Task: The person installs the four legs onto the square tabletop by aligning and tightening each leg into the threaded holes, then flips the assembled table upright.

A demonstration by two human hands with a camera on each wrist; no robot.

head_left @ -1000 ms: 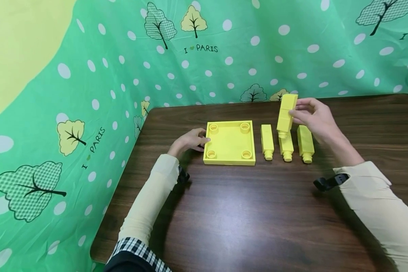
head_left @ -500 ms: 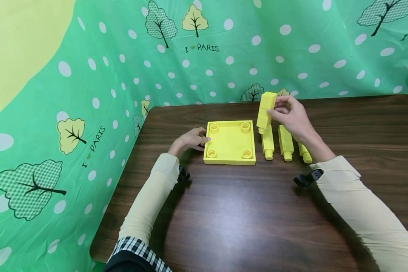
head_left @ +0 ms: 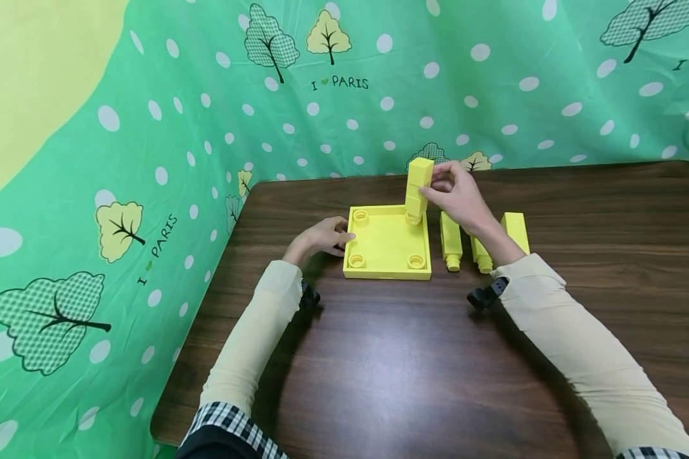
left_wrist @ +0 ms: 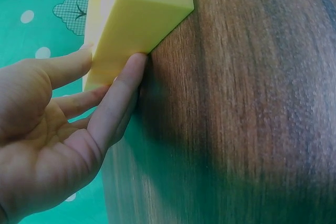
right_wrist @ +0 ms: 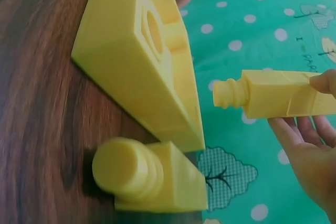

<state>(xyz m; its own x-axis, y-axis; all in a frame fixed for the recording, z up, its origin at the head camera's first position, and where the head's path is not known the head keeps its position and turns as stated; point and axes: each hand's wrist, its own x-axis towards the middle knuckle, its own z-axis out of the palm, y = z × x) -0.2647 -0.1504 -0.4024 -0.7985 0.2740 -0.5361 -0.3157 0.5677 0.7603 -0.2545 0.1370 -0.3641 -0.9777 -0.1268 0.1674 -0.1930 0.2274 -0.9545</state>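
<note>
A yellow square tabletop-like panel lies with its raised rim up and a round socket at each corner. My left hand holds its left edge, thumb on the rim and fingers against the outer side. My right hand pinches a yellow square-sided leg, upright and slightly tilted, with its threaded end down. That end overlaps the panel's back right socket in the head view. The right wrist view shows a gap between the held leg and the panel.
Three more yellow legs lie to the panel's right: a near one, a middle one partly behind my right hand, and a far one partly behind my wrist. The dark wooden table meets a green dotted cloth behind.
My right hand has carried the held leg leftward, from above the lying legs to over the panel's back right corner. My left hand and the panel have stayed put.
</note>
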